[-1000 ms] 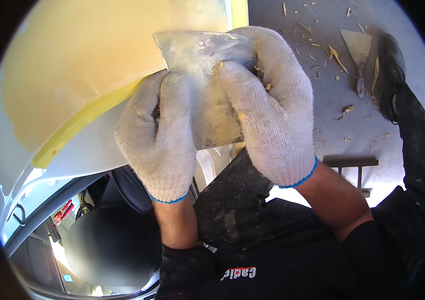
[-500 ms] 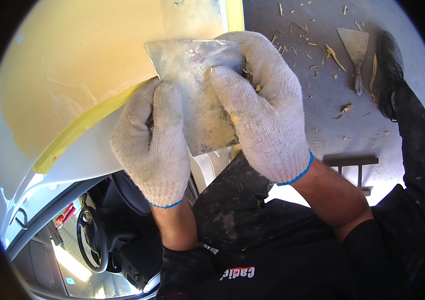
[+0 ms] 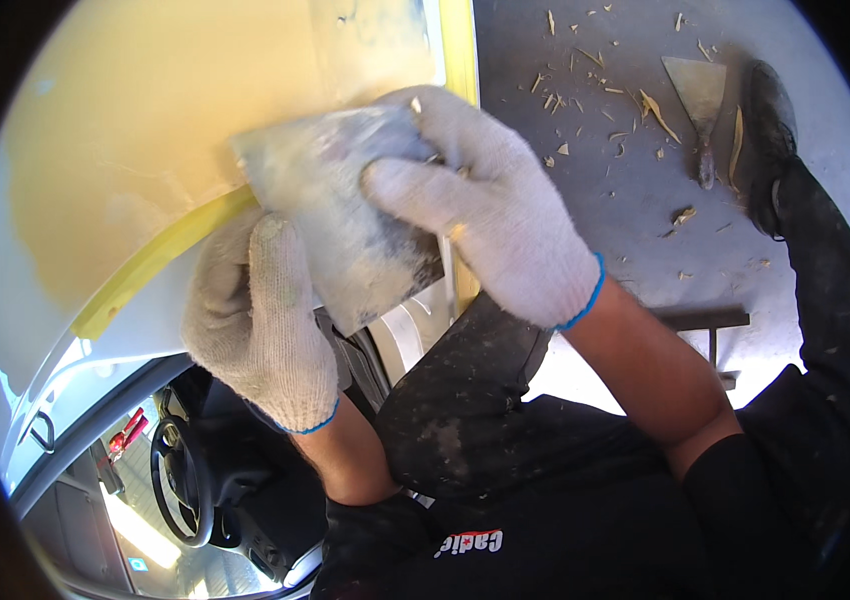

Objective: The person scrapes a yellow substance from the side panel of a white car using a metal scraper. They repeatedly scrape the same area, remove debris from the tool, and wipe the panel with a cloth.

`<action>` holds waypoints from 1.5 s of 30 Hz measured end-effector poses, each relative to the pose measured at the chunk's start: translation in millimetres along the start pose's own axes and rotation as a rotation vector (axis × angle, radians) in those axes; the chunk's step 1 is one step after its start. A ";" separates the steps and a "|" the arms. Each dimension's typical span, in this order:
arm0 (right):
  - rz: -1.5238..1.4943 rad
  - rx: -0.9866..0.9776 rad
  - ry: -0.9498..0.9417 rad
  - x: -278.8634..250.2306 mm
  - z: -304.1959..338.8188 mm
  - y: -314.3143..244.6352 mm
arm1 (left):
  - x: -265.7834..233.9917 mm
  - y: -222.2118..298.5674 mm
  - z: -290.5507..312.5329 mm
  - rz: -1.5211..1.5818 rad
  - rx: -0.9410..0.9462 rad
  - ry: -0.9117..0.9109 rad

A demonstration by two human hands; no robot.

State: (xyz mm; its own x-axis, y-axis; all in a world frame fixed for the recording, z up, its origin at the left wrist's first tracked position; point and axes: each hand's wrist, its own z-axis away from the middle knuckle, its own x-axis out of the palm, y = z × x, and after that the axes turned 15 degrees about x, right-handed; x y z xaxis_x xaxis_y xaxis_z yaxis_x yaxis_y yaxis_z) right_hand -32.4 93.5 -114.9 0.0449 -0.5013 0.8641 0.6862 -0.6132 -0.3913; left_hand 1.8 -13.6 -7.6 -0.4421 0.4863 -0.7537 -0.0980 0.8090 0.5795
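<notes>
Both my hands wear white knit gloves with blue cuffs. My left hand point(image 3: 257, 322) and my right hand point(image 3: 490, 215) grip a wide, flat metal spreader blade point(image 3: 340, 215) smeared with grey filler. The blade lies against a car body panel point(image 3: 155, 130) coated with yellow filler. Yellow masking tape point(image 3: 160, 260) runs along the panel's lower edge, just under the blade's left corner. My right fingers press on the blade's upper right part; my left thumb rests on its lower left edge.
Through the car window below, a steering wheel point(image 3: 180, 475) and dark seat show. On the grey floor at upper right lie a second putty knife point(image 3: 697, 100) and scattered filler scraps. My dark trouser leg and shoe point(image 3: 770, 120) stretch along the right.
The blade and both hands have slid leftward and a little down across the yellow panel. My left hand has dropped lower on the blade.
</notes>
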 end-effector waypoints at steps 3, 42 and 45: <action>-0.165 -0.054 0.009 -33.7 -7.8 -6.4 | 5.3 2.8 -1.6 0.040 0.161 0.062; 0.064 0.219 0.012 -46.2 -26.3 13.5 | 30.7 -19.3 0.6 -0.140 -0.057 -0.282; 0.112 0.191 0.040 -41.9 -22.9 8.4 | 29.4 -20.7 1.4 -0.157 -0.047 -0.285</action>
State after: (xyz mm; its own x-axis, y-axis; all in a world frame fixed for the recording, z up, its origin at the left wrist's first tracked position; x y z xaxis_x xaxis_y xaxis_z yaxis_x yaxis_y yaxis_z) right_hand -45.1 95.3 -161.6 0.1025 -0.5859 0.8039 0.8036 -0.4275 -0.4140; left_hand -7.9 -15.6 -42.2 -0.1521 0.4352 -0.8874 -0.1894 0.8684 0.4583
